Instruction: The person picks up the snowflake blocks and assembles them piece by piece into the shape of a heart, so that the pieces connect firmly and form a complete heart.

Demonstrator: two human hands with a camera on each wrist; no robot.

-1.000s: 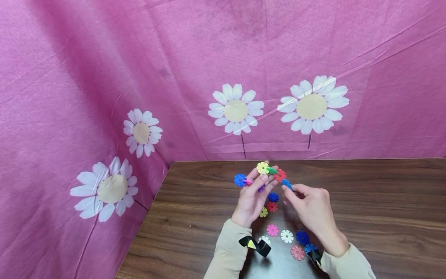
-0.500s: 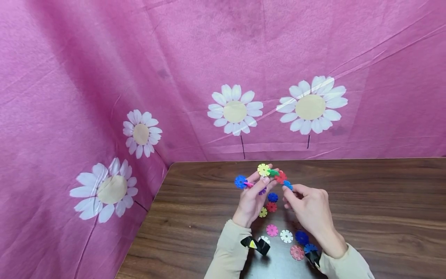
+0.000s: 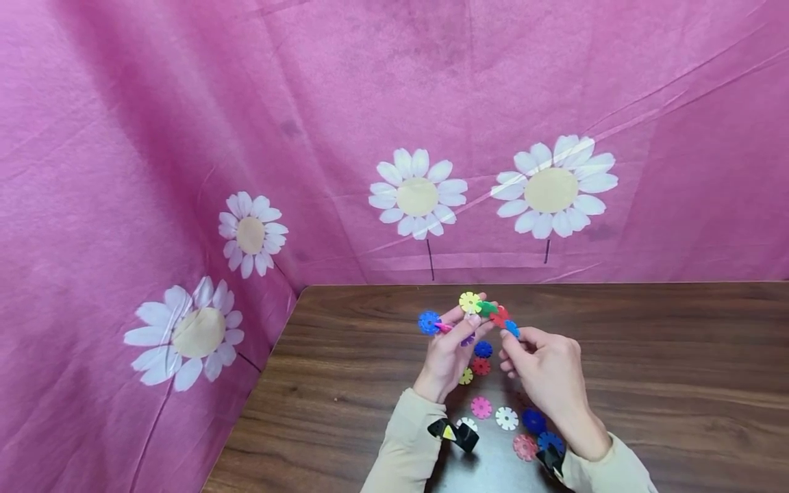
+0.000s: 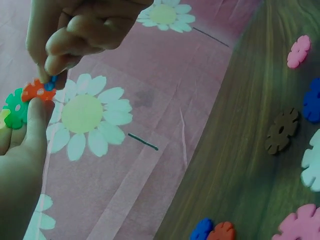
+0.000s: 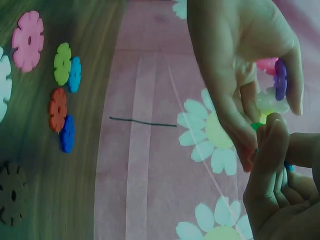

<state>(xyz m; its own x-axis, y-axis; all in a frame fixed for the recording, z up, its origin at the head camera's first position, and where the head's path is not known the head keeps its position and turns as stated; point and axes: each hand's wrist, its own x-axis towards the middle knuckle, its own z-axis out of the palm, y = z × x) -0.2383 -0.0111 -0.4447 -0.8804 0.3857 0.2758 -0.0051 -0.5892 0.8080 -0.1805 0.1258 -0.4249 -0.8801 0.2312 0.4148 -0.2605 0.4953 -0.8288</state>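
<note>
Head view: a disc (image 3: 512, 328) (bright blue) sits between right fingers (image 3: 533, 335).

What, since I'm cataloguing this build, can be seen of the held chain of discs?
The chain is a curved run of flat, round, notched pieces that look like plastic, in blue, pink, purple, whitish, yellow, green, red and light blue. Their slots appear to interlock at angles. It is held above the table: the left hand grips its middle, while the right hand pinches the light-blue end piece. Whether that piece is fully seated is hidden.
</note>
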